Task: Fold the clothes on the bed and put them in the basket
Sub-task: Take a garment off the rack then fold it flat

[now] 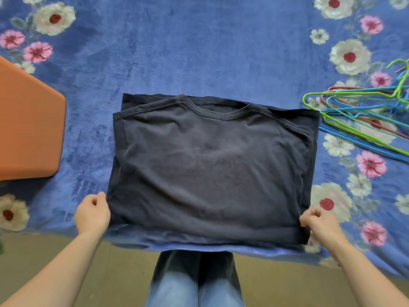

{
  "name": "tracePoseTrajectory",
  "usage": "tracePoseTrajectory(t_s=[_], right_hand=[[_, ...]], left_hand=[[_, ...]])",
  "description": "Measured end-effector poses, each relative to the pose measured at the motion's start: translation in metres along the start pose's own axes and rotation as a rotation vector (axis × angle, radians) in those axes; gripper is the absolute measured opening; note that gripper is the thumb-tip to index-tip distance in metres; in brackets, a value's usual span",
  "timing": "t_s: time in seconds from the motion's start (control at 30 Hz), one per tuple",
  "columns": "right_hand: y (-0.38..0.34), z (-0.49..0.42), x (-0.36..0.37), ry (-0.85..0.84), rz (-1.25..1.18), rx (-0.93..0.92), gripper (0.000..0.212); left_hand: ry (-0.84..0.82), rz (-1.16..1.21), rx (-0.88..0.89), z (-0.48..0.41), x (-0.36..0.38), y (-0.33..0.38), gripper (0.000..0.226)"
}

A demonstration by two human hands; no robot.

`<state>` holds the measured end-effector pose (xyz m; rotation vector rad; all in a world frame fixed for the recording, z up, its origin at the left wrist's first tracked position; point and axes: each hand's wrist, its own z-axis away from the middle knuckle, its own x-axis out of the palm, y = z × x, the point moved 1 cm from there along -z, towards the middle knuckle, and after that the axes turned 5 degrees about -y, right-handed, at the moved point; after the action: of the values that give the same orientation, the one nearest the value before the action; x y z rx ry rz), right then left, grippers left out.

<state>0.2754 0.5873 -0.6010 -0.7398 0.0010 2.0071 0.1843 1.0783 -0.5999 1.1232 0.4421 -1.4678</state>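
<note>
T-shirt [210, 165]: the dark garment was laid flat on the bed, with the collar turned away from the person and a second layer showing under the far and right edges.
Near hem: it was set along the bed's near edge.
Left hand [91, 212]: its grip was closed, with the fingers curled onto the T-shirt's lower left edge.
Right hand [318, 222]: its grip was closed, and the lower right corner was pinched.
Bed [199, 52]: it was covered by a blue flowered blanket, and a wide bare stretch was left beyond the collar.
Hangers [358, 120]: coloured wire ones were piled near the T-shirt's far right corner, not touching it.
Orange object [28, 129]: it was seen at the left, kept apart from the T-shirt's left edge by a strip of blanket. What it was could not be told.
Floor [124, 273]: it was seen below the bed's edge, beside legs in jeans [194, 284].
</note>
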Motion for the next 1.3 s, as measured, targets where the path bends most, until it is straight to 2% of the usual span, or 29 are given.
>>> tracePoseTrajectory(t_s=[0.03, 0.1, 0.2, 0.27, 0.33, 0.47, 0.57, 0.67, 0.7, 0.77, 0.8, 0.87, 0.93, 1.03, 1.1, 1.23, 1.3], right_hand=[[-0.007, -0.003, 0.0, 0.1, 0.018, -0.052, 0.011], [-0.031, -0.006, -0.002, 0.274, 0.022, -0.178, 0.006], [-0.079, -0.021, -0.004, 0.424, 0.03, -0.358, 0.023], [-0.115, -0.032, -0.004, 0.436, 0.005, -0.408, 0.04], [-0.14, -0.045, -0.006, 0.418, 0.001, -0.344, 0.049], [-0.164, -0.063, -0.019, 0.452, -0.019, -0.3, 0.022], [-0.163, -0.068, -0.022, 0.507, 0.016, -0.355, 0.018], [-0.145, -0.071, -0.017, 0.5, 0.029, -0.338, 0.033], [-0.138, -0.07, -0.016, 0.505, 0.012, -0.305, 0.04], [-0.123, -0.069, -0.014, 0.478, -0.05, -0.237, 0.051], [-0.118, -0.068, -0.013, 0.447, -0.09, -0.211, 0.052], [-0.113, -0.067, -0.012, 0.38, -0.146, -0.192, 0.048], [-0.113, -0.066, -0.013, 0.318, -0.156, -0.22, 0.039], [-0.117, -0.063, -0.019, 0.201, -0.166, -0.234, 0.028], [-0.119, -0.061, -0.024, 0.15, -0.163, -0.231, 0.026], [-0.121, -0.055, -0.029, 0.106, -0.153, -0.216, 0.039], [-0.122, -0.052, -0.029, 0.09, -0.129, -0.236, 0.039]], left_hand=[[0.067, 0.001, 0.005, -0.003, 0.001, 0.011, 0.035], [0.119, 0.044, 0.055, -0.012, 0.005, 0.037, 0.034], [0.062, 0.081, 0.148, -0.03, 0.01, 0.084, 0.043], [-0.013, 0.087, 0.158, -0.045, 0.015, 0.113, 0.045], [-0.05, 0.079, 0.157, -0.055, 0.017, 0.131, 0.04], [0.057, 0.094, 0.325, -0.066, 0.02, 0.14, 0.042], [0.102, 0.125, 0.347, -0.07, 0.024, 0.134, 0.041], [0.141, 0.137, 0.289, -0.065, 0.035, 0.138, 0.032], [0.184, 0.102, 0.28, -0.058, 0.039, 0.139, 0.038], [0.274, -0.032, 0.445, -0.033, 0.052, 0.14, 0.052], [0.244, -0.123, 0.61, -0.017, 0.064, 0.137, 0.055], [0.073, -0.343, 0.891, 0.013, 0.098, 0.129, 0.058], [-0.015, -0.478, 0.939, 0.036, 0.132, 0.125, 0.063], [-0.052, -0.43, 0.852, 0.078, 0.165, 0.142, 0.066], [-0.133, -0.41, 1.008, 0.122, 0.185, 0.146, 0.065], [-0.47, -0.533, 1.441, 0.214, 0.228, 0.109, 0.074], [-0.562, -0.638, 1.456, 0.241, 0.241, 0.095, 0.09]])
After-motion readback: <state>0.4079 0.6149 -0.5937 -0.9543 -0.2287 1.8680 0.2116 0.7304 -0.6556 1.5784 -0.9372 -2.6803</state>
